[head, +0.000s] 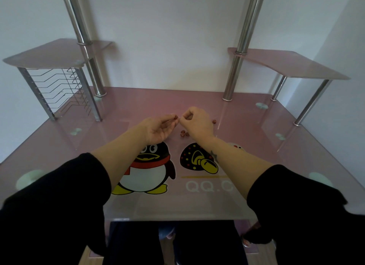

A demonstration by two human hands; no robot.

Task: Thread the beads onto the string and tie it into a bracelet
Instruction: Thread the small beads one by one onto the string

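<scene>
Scene: A person sits at a pink glass desk (256, 146), seen from a camera on their head. Both forearms reach forward, black sleeves pushed back, and the hands meet above the middle of the desk.

Left hand: The left hand (160, 129) lies palm up and tilted inward. Its thumb and forefinger are closed on one small reddish bead (175, 117), with the other fingers loosely curled beneath.

Why held so: Judging from the task, the bead is raised clear of the desk and turned toward the other hand so that its hole faces the incoming thread.

Right hand: The right hand (197, 122) is back up with the wrist slightly raised. Its thumb and forefinger are pressed together in a fine pinch right beside the bead, nearly touching the left fingertips.

String: The string is too thin to make out here. The right hand's pinch most likely holds its end, aimed at the bead.

Loose beads: A small cluster of loose beads (184, 134) lies on the desk just under and between the wrists. One more stray bead (214, 121) sits just beyond the right hand. Keeping them close probably makes each next pick a short reach.

Progress: This looks like the threading stage, with several beads still to go and no knot tied.

Surroundings: A cartoon penguin print (150, 166) shows under the glass near the person. Two raised side shelves stand on chrome poles.
</scene>
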